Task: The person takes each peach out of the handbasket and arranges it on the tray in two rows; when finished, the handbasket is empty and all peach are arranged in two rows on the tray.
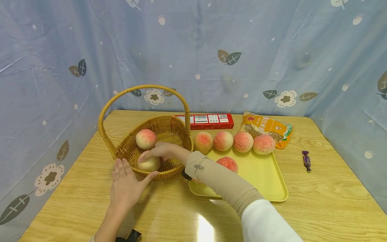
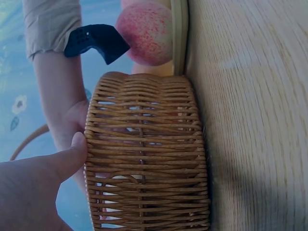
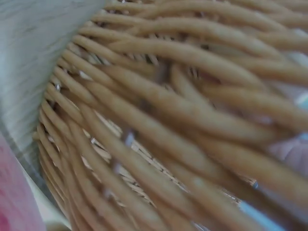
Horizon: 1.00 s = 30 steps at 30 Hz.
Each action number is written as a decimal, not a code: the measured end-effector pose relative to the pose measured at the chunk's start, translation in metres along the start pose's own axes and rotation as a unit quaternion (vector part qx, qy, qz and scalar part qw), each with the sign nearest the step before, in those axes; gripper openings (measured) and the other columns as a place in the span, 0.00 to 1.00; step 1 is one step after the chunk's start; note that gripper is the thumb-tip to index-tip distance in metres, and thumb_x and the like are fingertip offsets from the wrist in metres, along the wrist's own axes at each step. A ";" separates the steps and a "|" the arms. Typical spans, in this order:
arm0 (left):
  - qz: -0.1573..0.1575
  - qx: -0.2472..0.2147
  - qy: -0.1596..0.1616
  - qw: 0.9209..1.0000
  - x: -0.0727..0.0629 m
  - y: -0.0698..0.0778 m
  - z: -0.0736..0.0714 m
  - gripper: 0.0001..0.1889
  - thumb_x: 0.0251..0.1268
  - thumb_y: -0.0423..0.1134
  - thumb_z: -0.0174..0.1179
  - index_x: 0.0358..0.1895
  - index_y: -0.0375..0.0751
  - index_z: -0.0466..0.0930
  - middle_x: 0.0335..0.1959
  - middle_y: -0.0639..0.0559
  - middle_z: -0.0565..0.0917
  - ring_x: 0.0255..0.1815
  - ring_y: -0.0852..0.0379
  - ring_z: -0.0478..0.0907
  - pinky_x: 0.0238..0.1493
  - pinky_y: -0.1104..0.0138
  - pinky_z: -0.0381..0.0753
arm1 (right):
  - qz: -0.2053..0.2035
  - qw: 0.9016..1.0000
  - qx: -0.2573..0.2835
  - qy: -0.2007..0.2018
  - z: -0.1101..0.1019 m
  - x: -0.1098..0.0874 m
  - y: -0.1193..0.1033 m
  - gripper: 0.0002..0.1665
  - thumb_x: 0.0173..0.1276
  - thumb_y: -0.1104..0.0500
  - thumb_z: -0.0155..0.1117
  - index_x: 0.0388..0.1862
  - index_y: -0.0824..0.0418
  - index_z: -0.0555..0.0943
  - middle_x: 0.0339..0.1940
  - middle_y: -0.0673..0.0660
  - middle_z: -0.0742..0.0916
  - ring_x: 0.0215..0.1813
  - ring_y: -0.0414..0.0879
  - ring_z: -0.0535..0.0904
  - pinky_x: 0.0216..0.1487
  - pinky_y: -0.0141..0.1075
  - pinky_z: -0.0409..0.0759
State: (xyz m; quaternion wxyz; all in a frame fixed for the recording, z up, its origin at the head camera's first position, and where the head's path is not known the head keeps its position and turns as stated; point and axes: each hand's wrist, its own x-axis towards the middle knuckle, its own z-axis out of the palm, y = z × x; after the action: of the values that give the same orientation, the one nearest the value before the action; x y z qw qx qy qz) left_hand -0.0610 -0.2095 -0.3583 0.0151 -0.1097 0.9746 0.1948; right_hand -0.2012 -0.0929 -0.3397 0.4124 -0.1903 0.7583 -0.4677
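A woven wicker basket [image 1: 178, 173] with a tall arched handle stands on the left part of the table. Inside it my right hand [image 1: 164, 151] grips a pale peach [image 1: 149, 163] from above, near the front wall. Another peach [image 1: 146, 139], pink on top, lies just behind that one. My left hand [image 1: 125, 185] rests at the basket's front left rim, fingers straight and thumb spread along the edge. In the left wrist view the left thumb [image 2: 72, 156] touches the rim. Only the basket's weave [image 3: 159, 106] fills most of the right wrist view; the right hand's fingers are hidden there.
Right of the basket lies a yellow tray [image 1: 260, 174] with several peaches [image 1: 223, 140], partly covered by my right sleeve. Behind it are a red box [image 1: 211, 121] and an orange snack bag [image 1: 269, 126]. A purple wrapped candy [image 1: 306, 161] lies far right.
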 end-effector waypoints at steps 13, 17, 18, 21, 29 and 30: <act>-0.007 0.002 0.001 1.000 0.000 0.000 0.002 0.65 0.60 0.75 0.48 0.69 0.13 0.31 0.70 0.18 0.32 0.72 0.22 0.35 0.69 0.38 0.41 | -0.052 0.978 -0.023 0.199 -0.012 -0.019 -0.011 0.20 0.45 0.50 0.83 0.24 0.61 0.82 0.24 0.48 0.80 0.29 0.41 0.72 0.32 0.33 0.73; -0.008 -0.001 0.004 1.000 0.000 -0.001 0.002 0.65 0.60 0.75 0.48 0.69 0.13 0.31 0.70 0.18 0.31 0.72 0.22 0.35 0.69 0.38 0.41 | -0.081 0.969 -0.004 0.232 -0.019 -0.029 -0.019 0.39 0.44 0.50 0.84 0.55 0.64 0.80 0.47 0.53 0.84 0.49 0.46 0.79 0.47 0.37 0.80; -0.008 -0.002 0.006 1.000 0.000 -0.001 0.002 0.65 0.60 0.75 0.48 0.70 0.13 0.31 0.70 0.18 0.31 0.72 0.22 0.35 0.69 0.38 0.41 | -0.089 0.967 0.003 0.239 -0.021 -0.032 -0.020 0.41 0.44 0.51 0.84 0.57 0.64 0.79 0.48 0.53 0.84 0.49 0.46 0.79 0.48 0.37 0.80; -0.009 -0.005 0.008 1.000 0.000 -0.001 0.003 0.65 0.60 0.75 0.48 0.70 0.14 0.31 0.70 0.19 0.31 0.72 0.23 0.35 0.69 0.38 0.41 | -0.112 0.961 0.020 0.253 -0.023 -0.041 -0.024 0.42 0.43 0.52 0.85 0.59 0.63 0.78 0.49 0.52 0.85 0.51 0.44 0.80 0.49 0.35 0.80; -0.012 -0.004 0.005 1.000 0.000 0.000 0.003 0.66 0.59 0.76 0.48 0.70 0.14 0.31 0.70 0.19 0.31 0.72 0.23 0.34 0.69 0.38 0.41 | -0.190 0.951 0.089 0.228 -0.021 -0.068 -0.015 0.39 0.46 0.63 0.82 0.58 0.64 0.78 0.49 0.55 0.86 0.51 0.43 0.81 0.50 0.32 0.80; -0.012 -0.003 0.005 1.000 0.000 0.000 0.003 0.66 0.59 0.76 0.48 0.70 0.14 0.31 0.70 0.19 0.30 0.72 0.23 0.34 0.69 0.38 0.40 | -0.198 0.949 0.095 0.227 -0.020 -0.072 -0.013 0.39 0.45 0.65 0.82 0.59 0.65 0.78 0.50 0.56 0.86 0.52 0.44 0.81 0.51 0.32 0.80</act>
State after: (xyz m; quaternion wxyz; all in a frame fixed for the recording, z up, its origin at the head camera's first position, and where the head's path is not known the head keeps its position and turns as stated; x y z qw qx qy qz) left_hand -0.0609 -0.2087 -0.3610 0.0121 -0.1224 0.9726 0.1974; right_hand -0.1764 -0.0393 -0.2918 0.1445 -0.1854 0.7309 -0.6407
